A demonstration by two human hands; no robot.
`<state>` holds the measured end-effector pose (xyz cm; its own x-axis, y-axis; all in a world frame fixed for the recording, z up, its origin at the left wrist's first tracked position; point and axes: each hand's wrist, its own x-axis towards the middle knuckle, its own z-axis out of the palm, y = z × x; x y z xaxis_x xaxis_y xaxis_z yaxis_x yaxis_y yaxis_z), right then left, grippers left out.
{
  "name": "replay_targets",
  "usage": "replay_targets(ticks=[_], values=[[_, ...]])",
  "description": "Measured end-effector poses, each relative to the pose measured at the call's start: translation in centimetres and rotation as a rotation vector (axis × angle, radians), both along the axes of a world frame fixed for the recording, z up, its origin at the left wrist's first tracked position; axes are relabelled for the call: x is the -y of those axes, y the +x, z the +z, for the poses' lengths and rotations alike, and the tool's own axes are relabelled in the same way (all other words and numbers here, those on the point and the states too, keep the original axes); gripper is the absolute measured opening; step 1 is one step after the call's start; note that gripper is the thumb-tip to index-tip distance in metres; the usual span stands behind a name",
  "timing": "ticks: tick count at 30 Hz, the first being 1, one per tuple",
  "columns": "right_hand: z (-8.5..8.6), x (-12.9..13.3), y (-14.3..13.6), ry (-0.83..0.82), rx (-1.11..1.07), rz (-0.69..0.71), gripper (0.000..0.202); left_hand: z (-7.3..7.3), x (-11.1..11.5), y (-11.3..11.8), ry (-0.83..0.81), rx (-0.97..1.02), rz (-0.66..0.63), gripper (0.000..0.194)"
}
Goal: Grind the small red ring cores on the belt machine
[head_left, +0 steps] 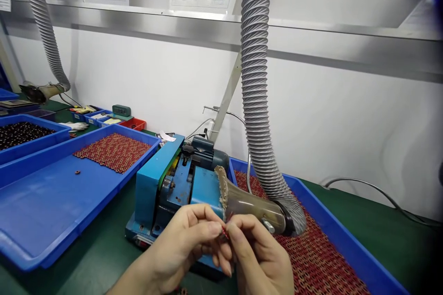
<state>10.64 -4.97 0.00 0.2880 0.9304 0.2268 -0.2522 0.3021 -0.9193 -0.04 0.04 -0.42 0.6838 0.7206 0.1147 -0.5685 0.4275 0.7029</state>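
Observation:
Both hands meet at the lower middle, in front of the blue machine (pixel 207 186). Between the fingertips of my left hand (pixel 190 239) and my right hand (pixel 258 251) is a small red part (pixel 224 232), mostly covered by the fingers. Each hand pinches it with thumb and forefinger. Behind them, a translucent brown suction hood (pixel 254 205) joins the machine to a grey ribbed hose (pixel 256 78). Many small red ring-like parts (pixel 320 251) fill the blue tray (pixel 360 251) on the right.
At left, a long blue tray (pixel 51 193) holds a patch of red parts (pixel 116 151) and one loose ring (pixel 77 172). Beyond it stand a tray of black parts (pixel 24 133), small bins and a red box (pixel 134 123). A second hose (pixel 46 27) hangs at far left.

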Motion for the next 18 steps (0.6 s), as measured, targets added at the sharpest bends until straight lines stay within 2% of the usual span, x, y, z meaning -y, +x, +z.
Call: replay_targets(ticks=[4, 8, 13, 15, 18], values=[[-0.7, -0.5, 0.4, 0.026, -0.092, 0.064, 0.026, 0.0, 0.1, -0.1, -0.006, 0.035, -0.009, 0.029], [-1.2, -1.1, 1.2, 0.160, -0.099, 0.148, 0.012, 0.2, 0.2, -0.3, -0.021, 0.057, -0.009, 0.025], [-0.8, -0.8, 2.1, 0.321, 0.086, 0.013, 0.012, 0.7, 0.2, -0.5, -0.020, 0.041, 0.017, 0.028], [-0.7, -0.6, 2.3, 0.288, 0.126, -0.024, 0.017, 0.8, 0.3, -0.5, -0.020, 0.038, 0.014, 0.024], [-0.8, -0.5, 2.4, 0.196, 0.083, -0.069, 0.012, 0.9, 0.3, -0.6, -0.007, 0.014, 0.010, 0.026]])
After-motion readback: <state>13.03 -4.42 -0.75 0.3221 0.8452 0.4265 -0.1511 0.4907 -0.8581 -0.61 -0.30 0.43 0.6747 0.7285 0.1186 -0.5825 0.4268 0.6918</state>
